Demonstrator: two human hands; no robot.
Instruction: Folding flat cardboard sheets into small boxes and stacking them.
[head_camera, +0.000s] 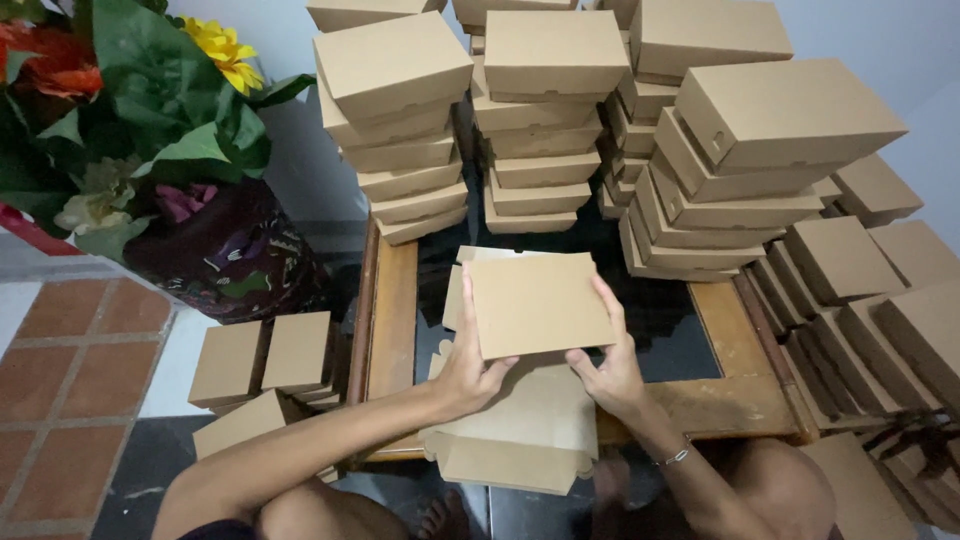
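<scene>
Hands both pinching one flat cardboard blank (537, 303): left hand (470, 365) clamps its lower-left edge, right hand (612, 365) its lower-right, panel tilted up over the dark-topped table (392, 310). Unfolded sheets (520, 425) lie just below the grip; stacks of finished boxes (540, 120) stand beyond it. Risk: an uneven squeeze could crease the panel off its score line, or a forward push could tip the near stack.

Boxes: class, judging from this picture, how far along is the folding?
Done: many folded boxes stacked on the table, more on the floor. In hand: left hand and right hand grip one brown box. Left: a few flat blanks lie beneath it.
</scene>
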